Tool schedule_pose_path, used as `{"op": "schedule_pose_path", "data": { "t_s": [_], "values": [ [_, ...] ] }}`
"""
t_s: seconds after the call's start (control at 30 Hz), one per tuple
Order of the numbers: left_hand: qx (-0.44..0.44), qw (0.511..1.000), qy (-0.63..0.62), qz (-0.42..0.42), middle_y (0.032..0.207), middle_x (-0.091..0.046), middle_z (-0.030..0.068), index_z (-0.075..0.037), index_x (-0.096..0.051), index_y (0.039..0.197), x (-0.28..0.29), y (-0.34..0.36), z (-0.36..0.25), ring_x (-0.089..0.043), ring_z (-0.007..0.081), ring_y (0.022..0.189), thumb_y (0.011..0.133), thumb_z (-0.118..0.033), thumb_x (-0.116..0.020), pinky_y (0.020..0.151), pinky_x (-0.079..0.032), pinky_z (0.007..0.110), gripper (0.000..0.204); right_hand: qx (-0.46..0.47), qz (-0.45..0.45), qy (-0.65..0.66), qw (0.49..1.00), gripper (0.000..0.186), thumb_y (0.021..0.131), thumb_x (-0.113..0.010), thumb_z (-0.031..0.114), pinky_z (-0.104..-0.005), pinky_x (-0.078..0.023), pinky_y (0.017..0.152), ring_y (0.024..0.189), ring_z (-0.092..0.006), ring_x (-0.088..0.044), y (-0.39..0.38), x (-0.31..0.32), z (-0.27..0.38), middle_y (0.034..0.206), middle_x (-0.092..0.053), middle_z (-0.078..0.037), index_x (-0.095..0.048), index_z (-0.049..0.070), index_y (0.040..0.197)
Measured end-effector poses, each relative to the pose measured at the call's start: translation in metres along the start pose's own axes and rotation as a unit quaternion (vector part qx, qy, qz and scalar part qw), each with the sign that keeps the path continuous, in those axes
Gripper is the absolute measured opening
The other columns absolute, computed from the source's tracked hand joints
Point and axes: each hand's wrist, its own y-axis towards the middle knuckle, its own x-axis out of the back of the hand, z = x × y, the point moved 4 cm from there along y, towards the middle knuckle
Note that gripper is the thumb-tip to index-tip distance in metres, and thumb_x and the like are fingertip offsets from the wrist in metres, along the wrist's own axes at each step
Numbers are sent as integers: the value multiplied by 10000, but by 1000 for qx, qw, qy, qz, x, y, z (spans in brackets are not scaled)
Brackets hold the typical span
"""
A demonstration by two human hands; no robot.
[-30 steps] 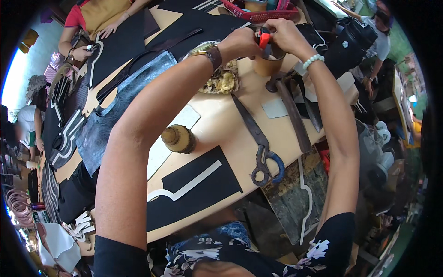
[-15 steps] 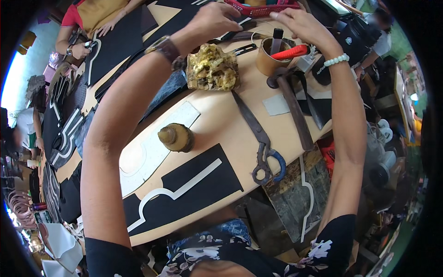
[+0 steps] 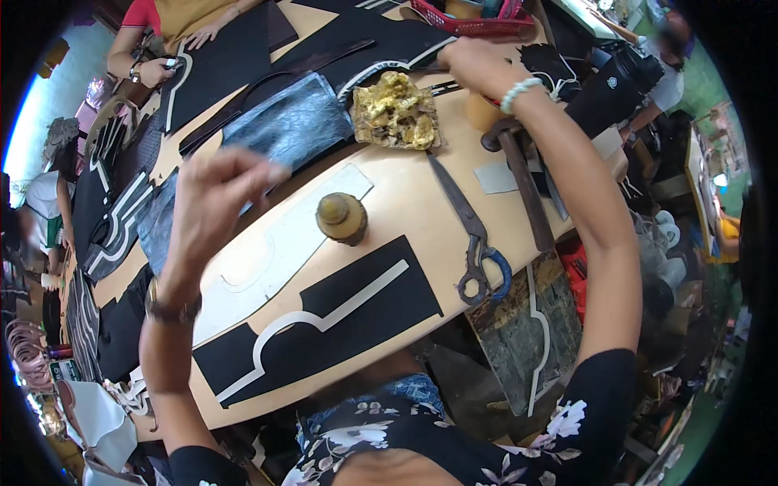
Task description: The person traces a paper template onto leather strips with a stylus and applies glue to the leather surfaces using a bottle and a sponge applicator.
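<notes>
My left hand point(image 3: 215, 198) hovers over the table's left part, fingers curled in and slightly blurred. Whether anything is between them cannot be made out. Farther off, my right hand point(image 3: 478, 69) is bent over a brown cup point(image 3: 483, 112), its fingers closed beside the end of a black piece with a white strip; what they hold is hidden. Between the hands sits a block crusted with yellow glue point(image 3: 395, 112). Nearer stands a rounded brown knob-like object point(image 3: 342, 217). In front lies a black sheet point(image 3: 365, 304) with a curved white strip point(image 3: 284, 324).
Large scissors point(image 3: 466, 219) and a hammer point(image 3: 525, 190) lie right of the middle. A white template point(image 3: 284, 243) and shiny blue-grey material point(image 3: 288, 117) are on the left. A red basket point(image 3: 478, 24) and black bottle point(image 3: 620, 85) stand at the back. A co-worker's hands point(image 3: 154, 73) work far left.
My left hand has come back from the far side, down and to the left. My right hand has moved left, its fingers now closed. The view has shifted slightly.
</notes>
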Motion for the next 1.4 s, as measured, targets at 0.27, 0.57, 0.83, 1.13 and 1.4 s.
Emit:
{"op": "schedule_pose_path", "data": {
  "t_s": [0.27, 0.57, 0.83, 1.13, 1.4],
  "values": [
    [123, 969, 59, -208, 621, -600, 61, 33, -643, 735, 53, -187, 47, -561, 121, 581, 888, -163, -510, 576, -409, 233, 282, 50, 72, -95, 992, 159, 789, -542, 83, -400, -540, 703, 834, -301, -662, 32, -75, 6, 889, -671, -143, -678, 49, 863],
    [213, 852, 150, -455, 1345, -379, 190, 45, -325, 1324, -19, -318, 99, -329, 296, 1276, 960, -192, -367, 1067, -221, 421, 437, 47, -10, -18, 999, 174, 691, -601, 16, -408, -519, 608, 715, -319, -657, 30, 38, -42, 746, -638, -197, -648, 0, 858],
    [180, 845, 232, -447, 1456, -212, 200, 7, -146, 1410, -36, -322, 118, -147, 341, 1360, 956, -327, -308, 1099, -108, 476, 587, -61, 103, 26, 992, 192, 669, -664, -10, -350, -507, 641, 688, -278, -642, -38, 82, -50, 748, -656, -160, -660, -7, 860],
    [182, 845, 159, -477, 1441, -239, 209, 31, -166, 1402, -34, -321, 121, -208, 323, 1346, 963, -303, -260, 1103, -141, 434, 560, -151, 17, 74, 986, 350, 872, -510, 299, -428, -444, 856, 1004, -363, -574, -23, 23, -83, 1012, -628, -212, -595, 32, 1082],
    [187, 846, 152, -476, 1425, -259, 221, 41, -173, 1399, -33, -323, 123, -259, 330, 1325, 973, -323, -245, 1094, -181, 433, 565, -207, -7, 90, 974, 276, 797, -597, 269, -433, -472, 822, 908, -364, -616, -26, -6, -103, 938, -642, -223, -651, 35, 932]
  ]
}}
